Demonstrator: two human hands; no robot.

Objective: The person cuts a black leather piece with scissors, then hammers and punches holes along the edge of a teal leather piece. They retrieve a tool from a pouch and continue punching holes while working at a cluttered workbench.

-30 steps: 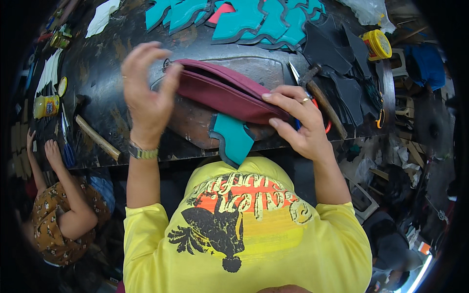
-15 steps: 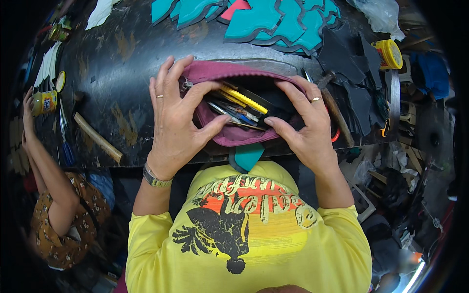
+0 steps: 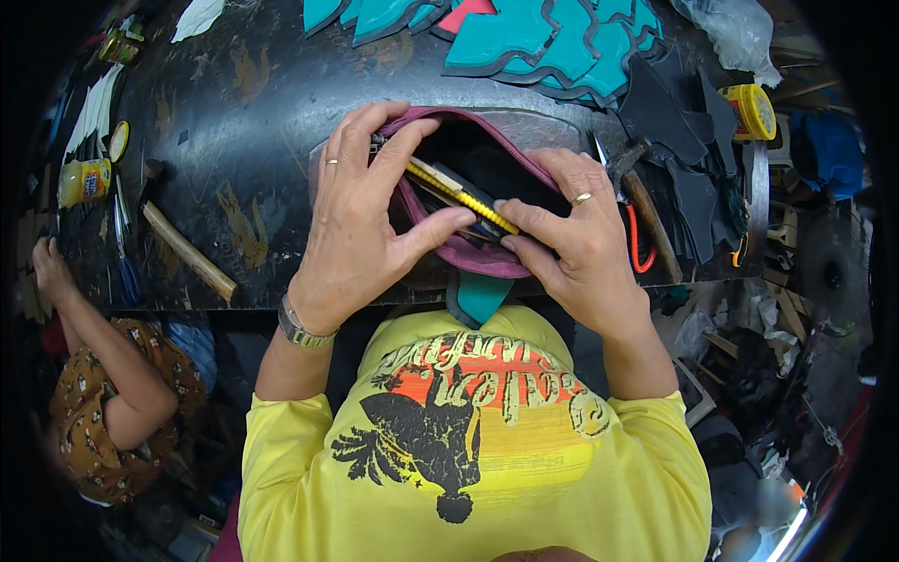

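A maroon zippered pouch point(image 3: 478, 260) gapes at the table's near edge, with several slim tools inside. My left hand point(image 3: 351, 211), a watch on its wrist, grips the pouch's left side, fingers over the far rim and thumb across the opening. A yellow ridged tool point(image 3: 459, 193) slants across the mouth; its exact kind is unclear. At its lower right end my right hand point(image 3: 585, 248) pinches it between thumb and forefinger, the other fingers lying along the pouch's right rim. The pouch's deeper contents are in shadow. Below it, a teal piece with dark edging point(image 3: 479, 298) sticks out.
To the right lie a hammer point(image 3: 653, 225), red-handled scissors point(image 3: 641, 245) and black cut pieces point(image 3: 691, 201), near a yellow tub point(image 3: 749, 112). Teal pieces point(image 3: 506, 42) overlap at the back. A wooden stick point(image 3: 192, 251) and a jar point(image 3: 84, 183) are left, near another person's hand point(image 3: 54, 272).
My right thumb and forefinger have closed on the yellow tool's end. The pouch has tilted, its right side lower. At the left, the other person's hand has moved away from the jar.
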